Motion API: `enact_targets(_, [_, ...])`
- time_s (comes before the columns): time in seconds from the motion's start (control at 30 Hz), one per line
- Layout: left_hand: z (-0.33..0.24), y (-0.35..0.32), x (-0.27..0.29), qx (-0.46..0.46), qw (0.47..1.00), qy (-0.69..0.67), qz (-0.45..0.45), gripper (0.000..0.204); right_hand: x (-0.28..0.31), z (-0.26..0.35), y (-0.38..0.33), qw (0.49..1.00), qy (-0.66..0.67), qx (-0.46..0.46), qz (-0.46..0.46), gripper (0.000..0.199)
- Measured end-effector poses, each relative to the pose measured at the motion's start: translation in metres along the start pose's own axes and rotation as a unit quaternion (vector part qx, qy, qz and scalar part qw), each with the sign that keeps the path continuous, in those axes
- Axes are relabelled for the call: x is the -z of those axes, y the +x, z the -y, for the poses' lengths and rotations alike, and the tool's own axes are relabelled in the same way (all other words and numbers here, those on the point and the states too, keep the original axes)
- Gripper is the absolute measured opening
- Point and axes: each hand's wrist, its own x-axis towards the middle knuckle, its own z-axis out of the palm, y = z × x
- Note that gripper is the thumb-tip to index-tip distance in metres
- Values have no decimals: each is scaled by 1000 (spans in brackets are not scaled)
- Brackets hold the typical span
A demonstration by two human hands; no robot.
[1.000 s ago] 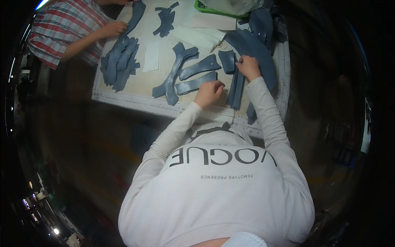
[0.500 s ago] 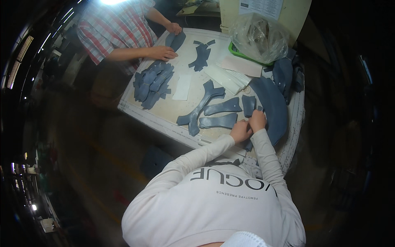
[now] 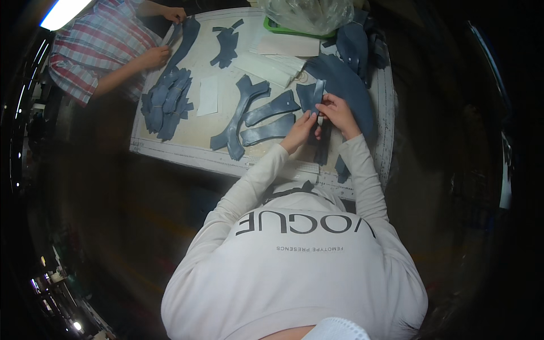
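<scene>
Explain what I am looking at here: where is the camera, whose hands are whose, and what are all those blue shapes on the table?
There is no machine here. The picture comes from a wide fisheye camera worn on a person's head, looking down, so the pale sweatshirt and both sleeves in the lower half belong to the wearer. The fisheye lens bends the table's straight edges. The left hand and right hand meet on a narrow blue cut piece, pinching it between the fingers above the work table. Beside them lie long curved blue pieces, and farther left a heaped stack of blue pieces. A white paper slip lies near that stack. At the far edge sit a green tray and a crumpled clear plastic bag. The plaid-sleeved arm at upper left is a co-worker's.
</scene>
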Motion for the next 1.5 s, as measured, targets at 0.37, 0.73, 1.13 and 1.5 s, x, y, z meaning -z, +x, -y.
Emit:
enact_targets(0.37, [16,-18,-9,107,975,194,-24,23,32,13,25,920,-390,33,-35,14])
enact_targets(0.73, [37,-15,-15,16,911,401,-94,43,23,-22,34,818,-560,58,-122,10])
enact_targets(1.13, [29,-16,-25,-80,868,479,-103,40,-12,-36,25,805,-574,-22,-151,71])
enact_targets(1.5, [-24,-64,52,-14,809,581,87,21,-17,10,-20,840,-519,101,-122,45])
